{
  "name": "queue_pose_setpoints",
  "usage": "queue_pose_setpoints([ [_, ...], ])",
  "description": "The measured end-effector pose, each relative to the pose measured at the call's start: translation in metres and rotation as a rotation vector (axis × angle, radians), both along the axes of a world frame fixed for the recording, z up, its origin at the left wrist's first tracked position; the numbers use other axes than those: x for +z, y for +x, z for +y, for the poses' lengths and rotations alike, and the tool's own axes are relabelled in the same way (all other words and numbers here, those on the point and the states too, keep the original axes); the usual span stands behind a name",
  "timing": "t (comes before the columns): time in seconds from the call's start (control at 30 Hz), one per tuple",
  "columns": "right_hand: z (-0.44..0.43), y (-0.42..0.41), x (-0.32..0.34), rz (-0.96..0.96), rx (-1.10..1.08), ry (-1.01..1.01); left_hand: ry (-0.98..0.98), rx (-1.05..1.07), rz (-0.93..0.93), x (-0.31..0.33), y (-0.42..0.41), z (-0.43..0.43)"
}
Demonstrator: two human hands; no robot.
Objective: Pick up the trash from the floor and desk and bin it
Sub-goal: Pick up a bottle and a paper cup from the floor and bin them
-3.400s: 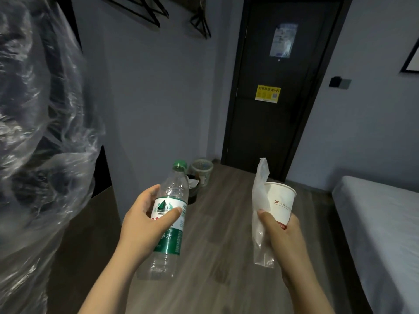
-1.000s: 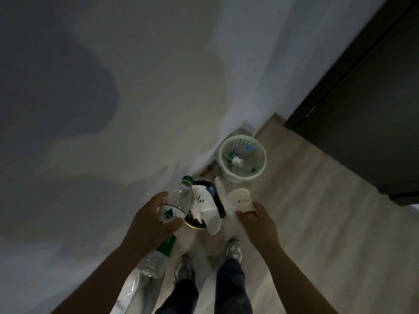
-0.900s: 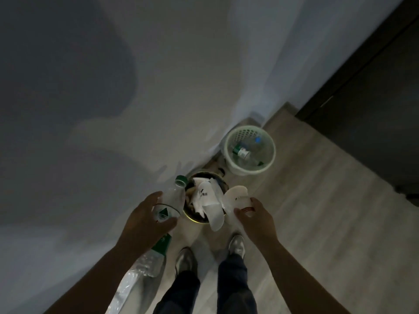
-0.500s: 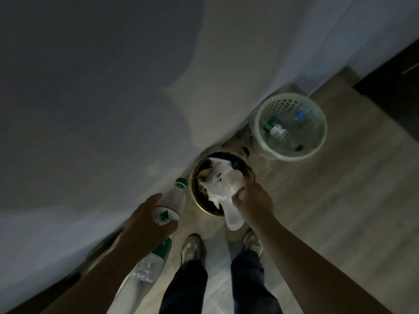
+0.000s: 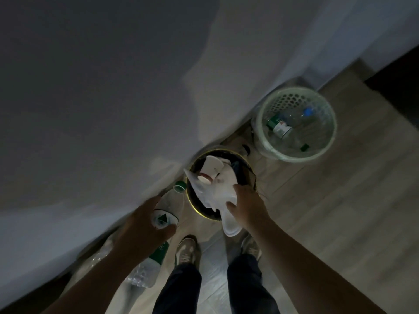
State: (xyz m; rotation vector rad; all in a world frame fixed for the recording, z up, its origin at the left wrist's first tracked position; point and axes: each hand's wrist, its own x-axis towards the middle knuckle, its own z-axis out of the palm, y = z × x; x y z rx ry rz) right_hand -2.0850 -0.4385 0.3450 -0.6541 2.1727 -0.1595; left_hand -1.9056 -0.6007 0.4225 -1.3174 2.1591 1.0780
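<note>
View down over both arms. The left grip point(image 5: 145, 225) is clamped round the middle of one clear water bottle point(image 5: 169, 206). Its green cap points away from the grip, just beside the rim of the dark bin point(image 5: 190, 200), and its base trails back under the wrist. The right grip point(image 5: 247, 205) is closed on a white plastic bag point(image 5: 215, 196), with fingers on top and thumb beneath. The bag spreads forward from the grip into the dark bin, and its tail hangs out over the near rim. One paper cup point(image 5: 212, 166) lies on its side in that bin, beyond the right grip and apart from it, resting on the bag.

Count: two bins, the dark one with a gold rim and a pale green mesh basket point(image 5: 294, 157) further right of the right grip. At least two bottles lie in the basket, one with a green label point(image 5: 280, 127) and one with a blue cap point(image 5: 307, 112). Two shoes point(image 5: 187, 250) stand on the wood floor point(image 5: 340, 200) below the grips.

Writing: the held bottle's label is white and green with a dark triangular mark. The characters on its green band are too blurred to read, as is the cup's print.
</note>
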Motion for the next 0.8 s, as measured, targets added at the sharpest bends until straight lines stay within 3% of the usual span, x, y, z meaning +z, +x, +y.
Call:
queue_pose_setpoints([
  [0.23,0.073,-0.048,0.049,0.039,-0.107,0.028,0.093,-0.083,0.1,0.014,-0.08,0.02],
  [0.43,0.14,-0.091,0.072,0.008,-0.237,0.046,0.117,-0.22,0.061,0.003,-0.171,0.068],
  [0.63,0.196,-0.12,0.081,0.003,-0.332,0.044,0.068,-0.423,0.194,-0.014,-0.287,0.114],
  [0.8,0.233,-0.137,0.086,0.011,-0.409,0.019,-0.056,-0.501,0.118,-0.012,-0.364,0.13],
])
